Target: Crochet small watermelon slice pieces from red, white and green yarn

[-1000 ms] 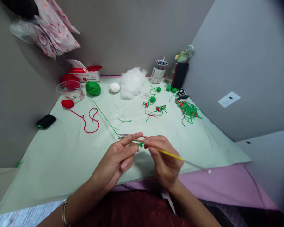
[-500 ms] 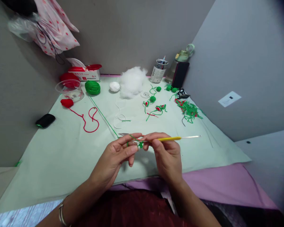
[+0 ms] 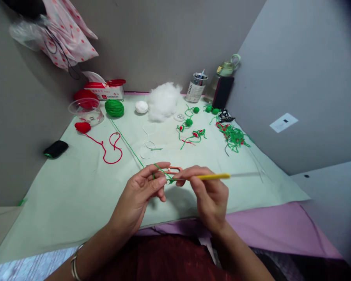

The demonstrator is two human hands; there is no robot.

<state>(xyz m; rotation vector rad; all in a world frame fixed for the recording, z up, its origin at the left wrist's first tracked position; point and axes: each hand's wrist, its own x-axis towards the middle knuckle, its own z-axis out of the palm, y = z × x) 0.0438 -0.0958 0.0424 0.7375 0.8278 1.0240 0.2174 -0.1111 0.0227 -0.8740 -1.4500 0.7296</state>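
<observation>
My left hand (image 3: 144, 185) pinches a small piece of green crochet (image 3: 171, 180) between thumb and fingers, with green yarn running over its raised index finger. That strand leads back to a green yarn ball (image 3: 114, 108). My right hand (image 3: 209, 187) is closed round the yellow handle of a crochet hook (image 3: 213, 176). The hook's thin tip reaches into the green piece, while its other metal end points right and is blurred. Behind my fingers, orange-handled scissors (image 3: 175, 169) lie on the table, their blades partly hidden by my left hand.
Red yarn (image 3: 82, 127), a clear plastic tub (image 3: 87, 115) and a black mouse-shaped object (image 3: 56, 149) are at the left. White stuffing (image 3: 163, 102) stands at the back. Small green balls (image 3: 188, 122) and a tangle of yarn scraps (image 3: 234, 137) lie at the right, below a bottle (image 3: 226, 70).
My right hand has shifted slightly right and down with the hook, away from the left fingers. The left hand has moved a little left, and more of the scissors' handles shows.
</observation>
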